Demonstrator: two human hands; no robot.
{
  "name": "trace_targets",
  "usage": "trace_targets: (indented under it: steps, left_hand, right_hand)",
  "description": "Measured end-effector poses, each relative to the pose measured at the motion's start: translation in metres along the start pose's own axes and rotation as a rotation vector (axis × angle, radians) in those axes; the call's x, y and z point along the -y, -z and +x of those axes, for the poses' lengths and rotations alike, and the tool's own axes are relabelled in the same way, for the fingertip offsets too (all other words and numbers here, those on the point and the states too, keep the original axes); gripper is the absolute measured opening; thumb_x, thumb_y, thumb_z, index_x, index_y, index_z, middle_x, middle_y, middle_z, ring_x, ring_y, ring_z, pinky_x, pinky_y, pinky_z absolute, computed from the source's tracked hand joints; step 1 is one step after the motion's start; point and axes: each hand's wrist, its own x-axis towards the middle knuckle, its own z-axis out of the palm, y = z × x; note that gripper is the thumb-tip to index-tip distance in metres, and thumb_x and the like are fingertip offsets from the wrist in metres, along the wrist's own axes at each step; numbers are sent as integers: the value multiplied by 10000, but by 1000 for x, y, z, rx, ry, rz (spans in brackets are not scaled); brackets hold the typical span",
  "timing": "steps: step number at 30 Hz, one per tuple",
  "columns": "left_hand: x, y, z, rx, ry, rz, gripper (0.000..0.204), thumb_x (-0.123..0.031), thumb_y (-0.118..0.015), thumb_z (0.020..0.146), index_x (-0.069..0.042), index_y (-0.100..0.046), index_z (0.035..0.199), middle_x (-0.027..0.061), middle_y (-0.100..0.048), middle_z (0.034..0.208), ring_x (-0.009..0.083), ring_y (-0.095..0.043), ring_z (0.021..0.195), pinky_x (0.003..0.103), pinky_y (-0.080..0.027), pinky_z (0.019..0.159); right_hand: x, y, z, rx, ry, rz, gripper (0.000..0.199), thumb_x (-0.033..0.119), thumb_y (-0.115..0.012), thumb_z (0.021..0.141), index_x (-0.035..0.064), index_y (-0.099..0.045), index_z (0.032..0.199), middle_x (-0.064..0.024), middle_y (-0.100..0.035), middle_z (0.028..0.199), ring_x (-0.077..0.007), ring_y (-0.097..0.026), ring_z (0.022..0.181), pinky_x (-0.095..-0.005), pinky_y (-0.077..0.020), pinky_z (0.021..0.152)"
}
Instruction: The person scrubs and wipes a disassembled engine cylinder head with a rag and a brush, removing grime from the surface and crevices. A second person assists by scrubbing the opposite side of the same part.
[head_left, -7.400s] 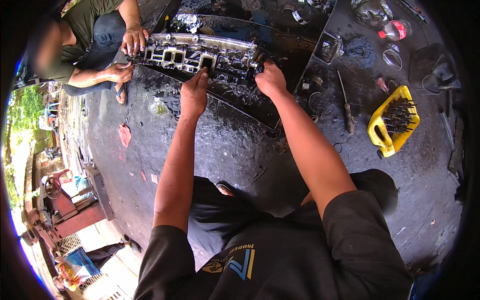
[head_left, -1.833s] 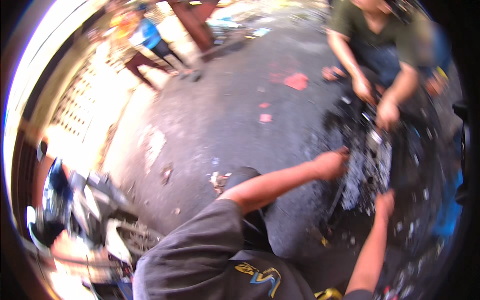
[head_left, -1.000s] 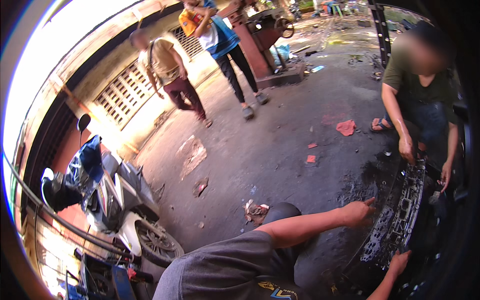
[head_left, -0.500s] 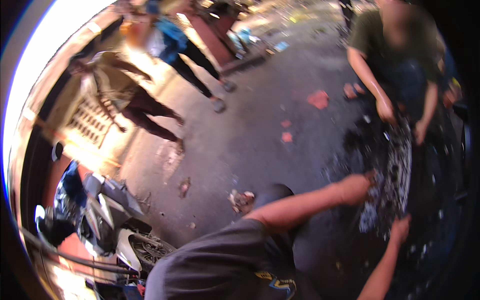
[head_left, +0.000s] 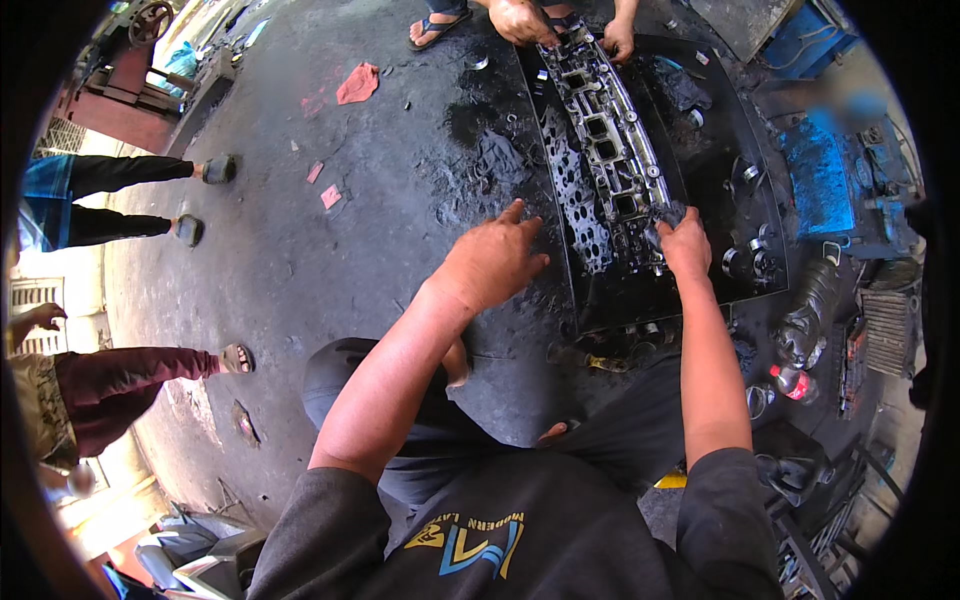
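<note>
Head view is showing the right hand [head_left: 686, 243] gripping a dark rag [head_left: 662, 216] on the metal engine part [head_left: 608, 150] — fingers clamped on it. Left hand [head_left: 490, 262] is resting flat on the oily floor [head_left: 400, 200] — fingers spread apart.

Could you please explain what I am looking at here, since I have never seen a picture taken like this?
The picture comes from a wide fisheye camera worn on a person's head, looking down, so straight edges bend near the rim. The two forearms rising from the bottom are the wearer's own. The left hand lies spread, palm down, on the greasy ground beside a dark metal tray. The right hand grips a dark rag at the near end of a long metal engine part lying in that tray. At the top, a co-worker's hands touch the far end. Other people's legs show at the left, and tools and parts lie to the right.
</note>
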Motion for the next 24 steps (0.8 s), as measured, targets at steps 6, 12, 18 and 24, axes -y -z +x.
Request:
trace_targets:
  steps: [6, 12, 18, 24]
  left_hand:
    - [0, -2, 3, -36, -50, 7, 534, -331, -628, 911, -35, -524, 1342, 264, -424, 1454, 409, -577, 1172, 440, -479, 993]
    - [7, -4, -1, 16, -8, 30, 531, -332, -625, 913, -38, -524, 1344, 273, -430, 1445, 413, -584, 1157, 446, -481, 986]
    - [14, -7, -1, -15, -15, 41, 527, -326, -622, 915, -41, -523, 1346, 273, -434, 1441, 416, -587, 1148, 452, -480, 985]
    - [11, -7, 0, -16, -13, 44, 531, -333, -618, 916, -42, -520, 1350, 272, -436, 1440, 418, -590, 1144, 451, -479, 985]
  right_hand:
    - [1, 1, 2, 41, -24, 0, 576, 327, -706, 837, 7, -481, 1260, -249, -602, 1229, -408, -601, 1125, -493, -483, 941]
    - [-5, -7, 4, -35, 18, 6, 554, 337, -713, 825, 21, -486, 1219, -256, -638, 1166, -426, -615, 1089, -504, -483, 916]
    - [-9, -9, 7, -36, 27, 13, 553, 346, -715, 819, 20, -499, 1210, -259, -643, 1156, -426, -622, 1076, -506, -486, 908]
    - [-7, -6, 7, -11, 7, 17, 563, 335, -717, 825, 23, -497, 1239, -251, -642, 1169, -417, -615, 1101, -491, -482, 928]
